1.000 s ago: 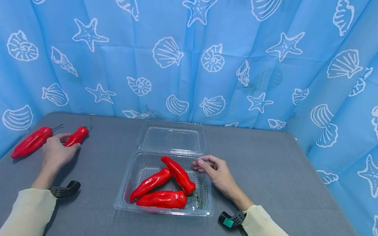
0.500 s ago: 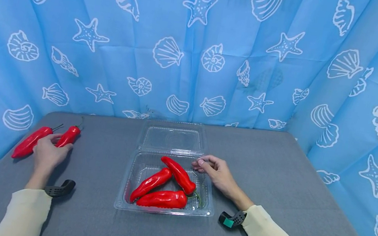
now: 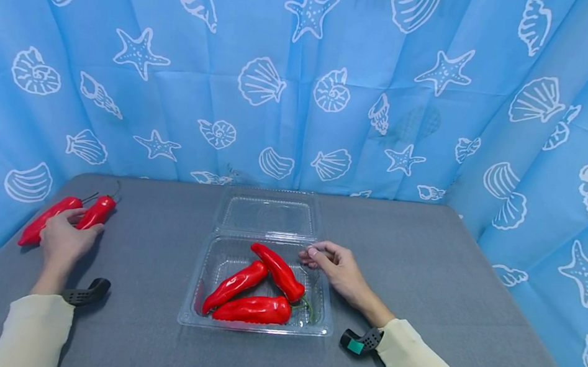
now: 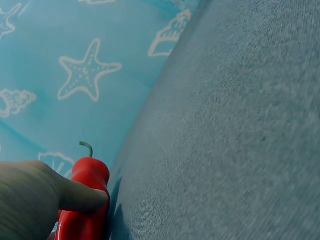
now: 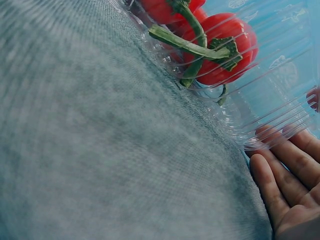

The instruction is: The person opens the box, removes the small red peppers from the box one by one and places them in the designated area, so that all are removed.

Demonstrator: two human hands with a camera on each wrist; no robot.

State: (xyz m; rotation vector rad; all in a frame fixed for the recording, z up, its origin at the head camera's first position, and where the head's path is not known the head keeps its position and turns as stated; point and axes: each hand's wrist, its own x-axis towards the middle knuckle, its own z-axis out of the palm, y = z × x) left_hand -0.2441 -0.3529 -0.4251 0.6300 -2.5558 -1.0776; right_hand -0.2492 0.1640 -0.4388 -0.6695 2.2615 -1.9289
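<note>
our left hand [image 3: 66,236] pinches a red pepper [image 3: 97,212] at nine o'clock of the clear plastic clamshell [image 3: 225,252], beside another pepper [image 3: 42,226]; our right hand [image 3: 338,268] lies relaxed at its two o'clock rim. we judge this to be placing or lifting, we cannot tell which; next calls for not nudging the neighbour.

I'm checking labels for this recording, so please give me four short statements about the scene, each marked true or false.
1. The lid of the clear plastic clamshell container is open. True.
2. The container holds five peppers. False: it holds three peppers.
3. The left hand holds a long red pepper. True.
4. Both hands hold peppers. False: the right hand holds none; its fingers are at the container's edge.
</note>
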